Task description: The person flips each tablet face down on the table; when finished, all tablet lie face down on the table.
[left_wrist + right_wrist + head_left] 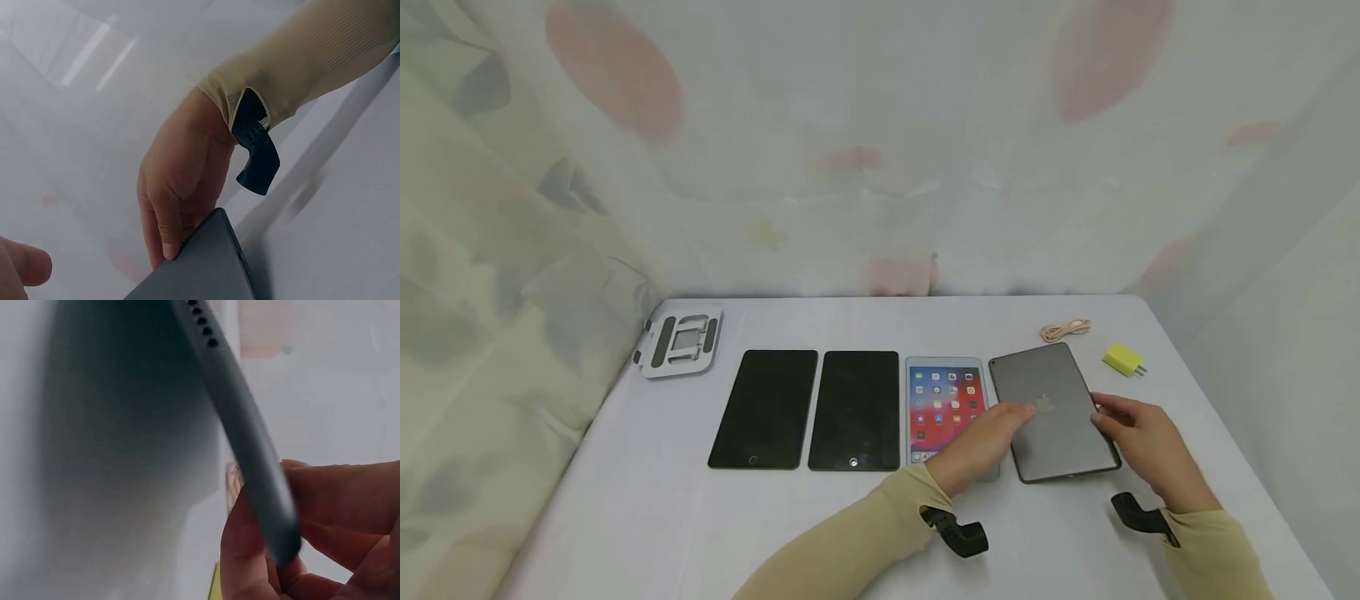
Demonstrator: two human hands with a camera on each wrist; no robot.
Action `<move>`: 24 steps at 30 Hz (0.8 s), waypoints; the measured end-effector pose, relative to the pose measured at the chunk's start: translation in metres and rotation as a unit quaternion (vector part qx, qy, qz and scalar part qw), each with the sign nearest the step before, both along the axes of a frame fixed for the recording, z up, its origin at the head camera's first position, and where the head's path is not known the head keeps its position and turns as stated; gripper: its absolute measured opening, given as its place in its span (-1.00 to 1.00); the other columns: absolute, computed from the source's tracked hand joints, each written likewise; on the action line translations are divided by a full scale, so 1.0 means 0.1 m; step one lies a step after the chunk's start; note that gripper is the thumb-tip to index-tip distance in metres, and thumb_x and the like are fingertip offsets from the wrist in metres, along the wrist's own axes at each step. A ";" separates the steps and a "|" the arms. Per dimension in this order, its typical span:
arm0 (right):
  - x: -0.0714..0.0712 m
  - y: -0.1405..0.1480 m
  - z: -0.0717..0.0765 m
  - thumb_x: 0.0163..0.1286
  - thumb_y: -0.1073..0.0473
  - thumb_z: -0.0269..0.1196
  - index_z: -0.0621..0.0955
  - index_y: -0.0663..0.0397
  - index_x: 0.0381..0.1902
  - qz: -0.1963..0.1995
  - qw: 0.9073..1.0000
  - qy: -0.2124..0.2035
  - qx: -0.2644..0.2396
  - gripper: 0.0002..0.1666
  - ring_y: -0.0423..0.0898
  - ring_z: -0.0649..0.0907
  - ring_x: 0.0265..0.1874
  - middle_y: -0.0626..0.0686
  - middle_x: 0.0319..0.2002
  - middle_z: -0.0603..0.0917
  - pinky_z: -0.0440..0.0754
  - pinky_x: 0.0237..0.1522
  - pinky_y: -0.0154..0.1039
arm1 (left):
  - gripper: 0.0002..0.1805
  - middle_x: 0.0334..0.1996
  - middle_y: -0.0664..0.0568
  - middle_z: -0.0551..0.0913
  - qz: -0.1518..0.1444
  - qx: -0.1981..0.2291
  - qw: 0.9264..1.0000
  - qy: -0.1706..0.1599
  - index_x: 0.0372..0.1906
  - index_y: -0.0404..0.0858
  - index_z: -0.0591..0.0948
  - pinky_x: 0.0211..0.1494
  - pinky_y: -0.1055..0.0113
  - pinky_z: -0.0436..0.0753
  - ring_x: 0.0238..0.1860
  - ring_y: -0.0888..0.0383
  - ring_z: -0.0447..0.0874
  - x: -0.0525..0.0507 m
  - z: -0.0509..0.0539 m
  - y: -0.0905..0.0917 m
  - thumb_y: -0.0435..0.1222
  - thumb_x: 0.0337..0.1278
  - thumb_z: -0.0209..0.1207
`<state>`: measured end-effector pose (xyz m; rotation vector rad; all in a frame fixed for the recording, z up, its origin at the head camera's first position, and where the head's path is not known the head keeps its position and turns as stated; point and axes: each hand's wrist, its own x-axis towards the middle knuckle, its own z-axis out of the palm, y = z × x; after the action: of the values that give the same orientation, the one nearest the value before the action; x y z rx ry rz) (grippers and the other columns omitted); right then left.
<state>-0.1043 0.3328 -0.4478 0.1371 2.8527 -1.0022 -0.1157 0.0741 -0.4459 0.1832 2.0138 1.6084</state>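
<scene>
While your right hand [1142, 443] pinched the edge of the gray tablet [1060, 429], back up, just right of the lit white tablet [943, 400], your left hand [981, 442] reached over both; couldn't tell whether it gripped. Two dark tablets [856, 408] lay left of the white one, yellow plug [1122, 359] and coiled cable [1065, 330] beyond it rightward.
</scene>
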 end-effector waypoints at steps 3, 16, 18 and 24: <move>-0.01 -0.02 -0.05 0.68 0.17 0.19 0.51 0.42 0.47 -0.007 1.000 -0.003 0.009 -0.43 0.33 0.70 0.16 0.39 0.16 0.72 0.71 -0.04 -0.04 | -0.39 0.39 0.17 0.62 0.000 -0.001 1.000 0.006 0.42 -0.04 0.60 0.59 -0.08 0.51 0.47 0.09 0.53 0.00 0.00 -0.01 0.22 0.60 -0.03; -0.05 -0.05 -0.11 0.65 0.08 0.22 0.49 0.46 0.46 -0.015 0.999 -0.042 0.018 -0.35 0.41 0.67 0.23 0.47 0.23 0.68 0.71 0.12 0.28 | -0.41 0.39 0.16 0.63 0.004 -0.007 1.000 0.003 0.42 -0.03 0.62 0.56 -0.09 0.55 0.46 0.06 0.56 0.02 0.06 -0.02 0.20 0.60 -0.01; -0.05 -0.05 -0.11 0.65 0.05 0.21 0.51 0.45 0.45 -0.014 0.999 -0.041 0.022 -0.35 0.41 0.68 0.22 0.47 0.24 0.68 0.73 0.10 0.27 | -0.40 0.40 0.15 0.63 0.004 -0.009 1.000 0.002 0.43 -0.03 0.61 0.57 -0.09 0.54 0.47 0.04 0.56 0.02 0.06 -0.02 0.21 0.60 -0.01; -0.06 -0.04 -0.13 0.68 -0.04 0.18 0.52 0.43 0.44 -0.015 0.998 -0.051 0.022 -0.32 0.42 0.68 0.23 0.47 0.29 0.66 0.73 0.10 0.26 | -0.32 0.50 0.11 0.57 0.002 -0.018 1.000 -0.003 0.51 -0.05 0.57 0.61 -0.11 0.50 0.55 0.00 0.50 0.01 0.04 -0.02 0.24 0.60 -0.05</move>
<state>-0.1104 0.3284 -0.4611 0.2289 2.7884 -0.9104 -0.1149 0.0723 -0.4420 0.1612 2.0368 1.5721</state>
